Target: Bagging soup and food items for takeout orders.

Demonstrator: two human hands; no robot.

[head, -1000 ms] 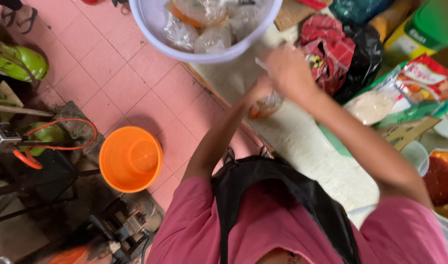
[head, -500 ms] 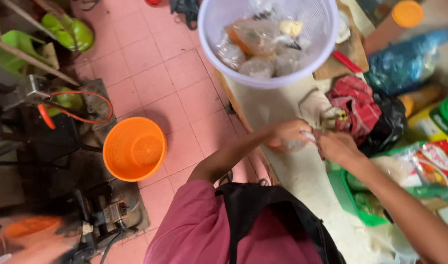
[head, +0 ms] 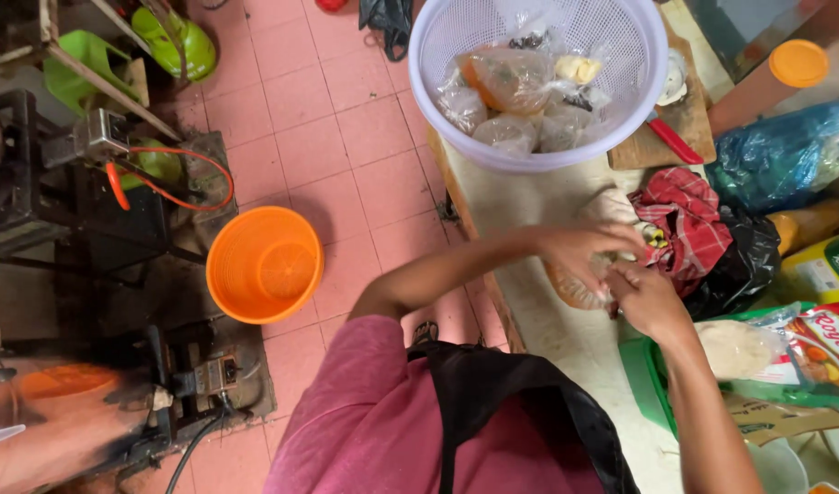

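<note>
Both hands meet over the middle of the pale counter [head: 566, 348], close to its left edge. The left hand [head: 584, 252] comes across from the floor side with the fingers curved downward, and under them sits a small clear bag with orange-brown contents [head: 575, 288]. The right hand [head: 648, 302] touches the same bag from the other side, with its fingers closed at the top of the bag, but the motion blur does not let me tell how firm this pinch is. The left hand seems to hold the bag loosely from above; I cannot tell if the fingers close fully.

The bag lies directly between the two hands, a little lower than the left palm, and its long axis runs roughly along the counter edge. The left hand is more over it, the right hand more beside it.

Just beside the hands, toward the far side, lies a red checked cloth [head: 689, 224] on a black plastic bag [head: 740, 261]. At the far end of the counter stands a white basket [head: 538, 151] that holds several clear bags of food [head: 511, 82]. A wooden cutting board [head: 680, 133] lies next to it. On the pink tile floor stands an orange bucket [head: 264, 265], well apart from the counter
</note>
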